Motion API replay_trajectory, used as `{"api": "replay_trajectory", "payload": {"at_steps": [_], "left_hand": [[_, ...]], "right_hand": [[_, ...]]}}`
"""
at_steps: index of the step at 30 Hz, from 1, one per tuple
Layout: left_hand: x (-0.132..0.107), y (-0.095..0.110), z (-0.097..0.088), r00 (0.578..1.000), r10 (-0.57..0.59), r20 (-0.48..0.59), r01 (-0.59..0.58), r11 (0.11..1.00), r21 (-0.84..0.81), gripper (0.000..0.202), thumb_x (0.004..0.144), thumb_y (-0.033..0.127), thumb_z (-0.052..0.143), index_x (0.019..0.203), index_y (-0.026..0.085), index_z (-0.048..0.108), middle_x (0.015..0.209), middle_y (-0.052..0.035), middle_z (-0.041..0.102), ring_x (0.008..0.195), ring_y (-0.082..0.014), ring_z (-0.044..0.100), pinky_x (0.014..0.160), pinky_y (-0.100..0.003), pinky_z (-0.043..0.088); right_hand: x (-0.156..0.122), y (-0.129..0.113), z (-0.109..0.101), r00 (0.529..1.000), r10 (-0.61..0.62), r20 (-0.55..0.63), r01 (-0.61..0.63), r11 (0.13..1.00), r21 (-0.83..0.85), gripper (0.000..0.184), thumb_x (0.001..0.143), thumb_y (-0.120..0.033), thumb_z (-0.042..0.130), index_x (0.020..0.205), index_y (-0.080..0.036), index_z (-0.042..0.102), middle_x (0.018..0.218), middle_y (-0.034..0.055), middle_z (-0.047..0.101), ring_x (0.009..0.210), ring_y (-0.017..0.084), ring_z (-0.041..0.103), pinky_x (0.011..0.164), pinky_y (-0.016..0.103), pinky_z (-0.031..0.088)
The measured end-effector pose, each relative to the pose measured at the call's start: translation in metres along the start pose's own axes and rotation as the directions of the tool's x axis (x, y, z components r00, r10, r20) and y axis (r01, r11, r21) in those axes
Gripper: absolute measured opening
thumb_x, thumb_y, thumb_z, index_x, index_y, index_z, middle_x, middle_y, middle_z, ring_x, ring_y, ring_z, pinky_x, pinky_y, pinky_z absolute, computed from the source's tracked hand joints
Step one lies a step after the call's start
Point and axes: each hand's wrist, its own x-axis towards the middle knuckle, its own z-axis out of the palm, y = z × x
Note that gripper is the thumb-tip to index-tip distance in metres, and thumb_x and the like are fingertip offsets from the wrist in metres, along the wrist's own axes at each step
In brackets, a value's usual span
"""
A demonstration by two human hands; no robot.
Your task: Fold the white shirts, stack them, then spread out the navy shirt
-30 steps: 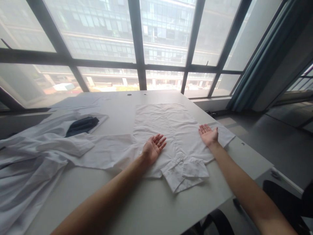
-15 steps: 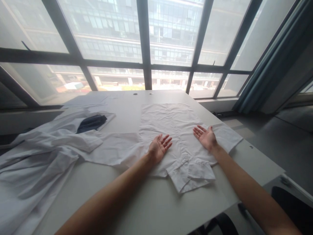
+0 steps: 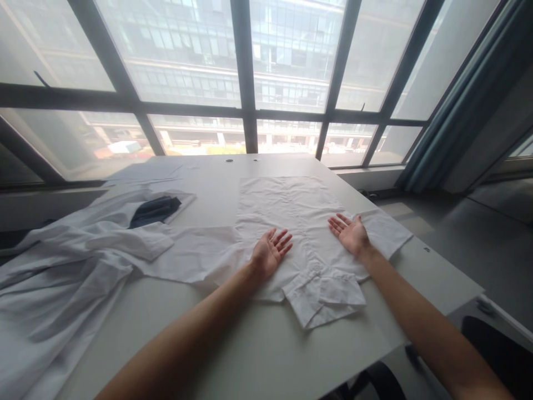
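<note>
A white shirt [image 3: 287, 203] lies spread on the white table, its collar [image 3: 322, 297] toward me and a gathered, wrinkled line running down its middle. One sleeve [image 3: 385, 230] reaches out to the right; white cloth also extends left from the body. My left hand [image 3: 270, 253] is over the left half of the shirt, palm up with fingers apart, holding nothing. Over the right side, my right hand [image 3: 348, 233] is likewise palm up with its fingers stretched out. Whether either hand touches the fabric I cannot tell.
More white garments [image 3: 83, 278] are heaped at the left, with a dark folded cloth [image 3: 155, 212] among them. The table [image 3: 233, 355] stands before large windows. A blue-grey curtain [image 3: 453, 116] hangs at right; a black chair part [image 3: 381, 383] shows below the table edge.
</note>
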Motion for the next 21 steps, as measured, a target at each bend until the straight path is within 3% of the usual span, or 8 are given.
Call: {"api": "replay_trajectory", "payload": {"at_steps": [8, 10, 12, 14, 17, 19, 21], "left_hand": [[-0.001, 0.0, 0.002, 1.0, 0.007, -0.011, -0.007, 1.0, 0.019, 0.021, 0.103, 0.025, 0.044, 0.122, 0.021, 0.051, 0.143, -0.0153, 0.057, 0.112, -0.0245, 0.07, 0.084, -0.037, 0.063], [-0.001, 0.0, 0.003, 1.0, 0.005, -0.022, -0.004, 1.0, 0.027, 0.015, 0.104, 0.024, 0.043, 0.115, 0.02, 0.052, 0.143, -0.0153, 0.058, 0.113, -0.0243, 0.07, 0.083, -0.036, 0.063], [-0.001, 0.0, 0.004, 1.0, -0.001, -0.029, 0.002, 1.0, 0.029, 0.012, 0.104, 0.024, 0.042, 0.109, 0.02, 0.052, 0.142, -0.0152, 0.059, 0.114, -0.0244, 0.069, 0.083, -0.035, 0.063], [-0.001, -0.001, 0.004, 1.0, -0.003, -0.03, 0.003, 1.0, 0.027, 0.012, 0.104, 0.024, 0.041, 0.107, 0.02, 0.052, 0.142, -0.0152, 0.059, 0.115, -0.0248, 0.069, 0.082, -0.035, 0.063], [-0.001, -0.001, 0.005, 1.0, -0.003, -0.024, 0.004, 1.0, 0.028, 0.013, 0.104, 0.024, 0.041, 0.11, 0.021, 0.053, 0.141, -0.0152, 0.059, 0.116, -0.0246, 0.068, 0.083, -0.035, 0.063], [-0.002, 0.0, 0.005, 1.0, -0.004, -0.024, 0.005, 1.0, 0.024, 0.014, 0.104, 0.024, 0.041, 0.112, 0.021, 0.053, 0.14, -0.015, 0.06, 0.116, -0.0241, 0.068, 0.083, -0.035, 0.063], [-0.002, 0.0, 0.006, 0.999, -0.003, -0.033, 0.004, 1.0, 0.017, 0.014, 0.104, 0.024, 0.041, 0.112, 0.022, 0.052, 0.139, -0.0149, 0.06, 0.115, -0.0239, 0.069, 0.082, -0.035, 0.064]], "right_hand": [[0.002, -0.029, -0.016, 0.986, -0.105, -0.127, 0.104, 0.995, -0.013, 0.064, 0.104, -0.06, 0.015, 0.12, -0.018, 0.062, 0.117, 0.0173, 0.069, 0.103, 0.023, 0.071, 0.082, 0.041, 0.063], [-0.003, -0.026, -0.009, 0.991, -0.12, -0.063, 0.119, 0.993, -0.022, 0.063, 0.105, -0.058, 0.017, 0.12, -0.018, 0.062, 0.117, 0.0171, 0.07, 0.106, 0.024, 0.071, 0.087, 0.043, 0.062], [-0.011, -0.017, 0.004, 0.993, -0.094, 0.077, 0.098, 0.994, -0.052, 0.061, 0.105, -0.056, 0.018, 0.121, -0.018, 0.063, 0.12, 0.0168, 0.071, 0.111, 0.025, 0.07, 0.095, 0.045, 0.059], [-0.023, -0.002, 0.018, 0.966, -0.005, 0.258, 0.037, 0.992, -0.12, 0.058, 0.106, -0.054, 0.021, 0.123, -0.018, 0.064, 0.125, 0.0155, 0.07, 0.117, 0.025, 0.068, 0.103, 0.047, 0.054], [-0.038, 0.023, 0.034, 0.842, 0.262, 0.472, -0.127, 0.946, -0.298, 0.055, 0.107, -0.052, 0.026, 0.131, -0.017, 0.061, 0.132, 0.0148, 0.068, 0.122, 0.024, 0.065, 0.111, 0.048, 0.047], [-0.041, 0.032, 0.036, 0.767, 0.399, 0.503, -0.211, 0.896, -0.39, 0.054, 0.107, -0.051, 0.029, 0.135, -0.015, 0.059, 0.133, 0.0162, 0.067, 0.123, 0.024, 0.065, 0.112, 0.047, 0.046], [-0.034, 0.032, 0.031, 0.781, 0.411, 0.47, -0.237, 0.891, -0.386, 0.053, 0.107, -0.05, 0.031, 0.137, -0.014, 0.056, 0.132, 0.0184, 0.066, 0.121, 0.024, 0.066, 0.109, 0.048, 0.049]]}}
